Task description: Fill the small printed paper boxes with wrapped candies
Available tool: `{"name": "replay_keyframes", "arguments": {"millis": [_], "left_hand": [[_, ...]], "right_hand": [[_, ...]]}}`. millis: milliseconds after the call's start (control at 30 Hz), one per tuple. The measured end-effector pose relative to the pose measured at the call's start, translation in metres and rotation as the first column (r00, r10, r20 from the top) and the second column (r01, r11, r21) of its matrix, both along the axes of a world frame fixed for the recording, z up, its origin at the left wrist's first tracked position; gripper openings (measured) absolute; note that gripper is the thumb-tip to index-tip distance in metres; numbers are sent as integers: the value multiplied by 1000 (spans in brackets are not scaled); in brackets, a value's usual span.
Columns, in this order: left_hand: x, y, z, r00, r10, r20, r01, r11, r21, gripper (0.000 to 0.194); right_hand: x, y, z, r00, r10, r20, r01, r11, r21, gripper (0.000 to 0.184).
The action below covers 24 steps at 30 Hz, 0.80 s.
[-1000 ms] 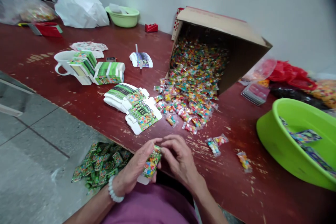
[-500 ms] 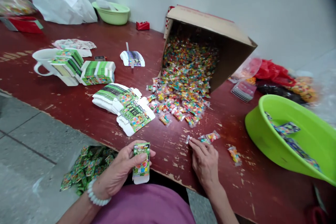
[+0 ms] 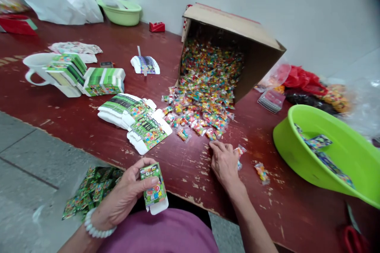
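Note:
My left hand is closed around a small green printed box, its thumb across the front. A white end flap sticks out at the box's lower end. Over on the table, my right hand has its fingers bent down at the near edge of the candy pile. Its fingertips pinch a small clear-wrapped candy packet, mostly hidden by the fingers. Another candy packet shows partly behind this hand, and a loose orange-and-yellow packet lies to its right.
A cardboard box on its side spills the candy. Flat green cartons lie left, near bundled cartons and a white mug. A green basin stands right, scissors below it. Green packets are down at left.
My right hand has moved away from me, up to the edge of the candy pile. The box in my left hand has tilted and shifted slightly left. The whole view has shifted a little.

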<state>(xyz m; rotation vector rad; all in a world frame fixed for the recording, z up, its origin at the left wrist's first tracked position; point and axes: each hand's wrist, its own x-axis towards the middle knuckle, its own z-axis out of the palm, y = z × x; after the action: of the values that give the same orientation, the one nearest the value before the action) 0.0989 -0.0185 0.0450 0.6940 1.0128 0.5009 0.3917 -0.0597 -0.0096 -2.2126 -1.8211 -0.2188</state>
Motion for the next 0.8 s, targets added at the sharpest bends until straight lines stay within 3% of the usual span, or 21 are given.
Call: {"name": "replay_keyframes", "arguments": {"millis": [100,233,400,633,800], "left_hand": [[-1,3,-2,1000,-1,-12,1,1000,-6,52],[1,7,-2,999,-12,-44,13,1000,11,50],[1,6,-2,998,-21,-53,23,998,52,47],[-4,5,-5,998,1,-69,1,1000,25,47],[-1,7,-5,996,-31,-82,35,998,52,44]], "right_hand": [[2,-15,7,999,27,-24,-27,1000,-3,29],[5,-11,14,999,-52,2,52,999,13,32],[6,0,4,1000,-22,18,22,1000,2,34],[7,-23,2,1000,22,-4,-22,1000,-2,28],[8,-7,8,999,-38,-23,39,997,61,23]]}}
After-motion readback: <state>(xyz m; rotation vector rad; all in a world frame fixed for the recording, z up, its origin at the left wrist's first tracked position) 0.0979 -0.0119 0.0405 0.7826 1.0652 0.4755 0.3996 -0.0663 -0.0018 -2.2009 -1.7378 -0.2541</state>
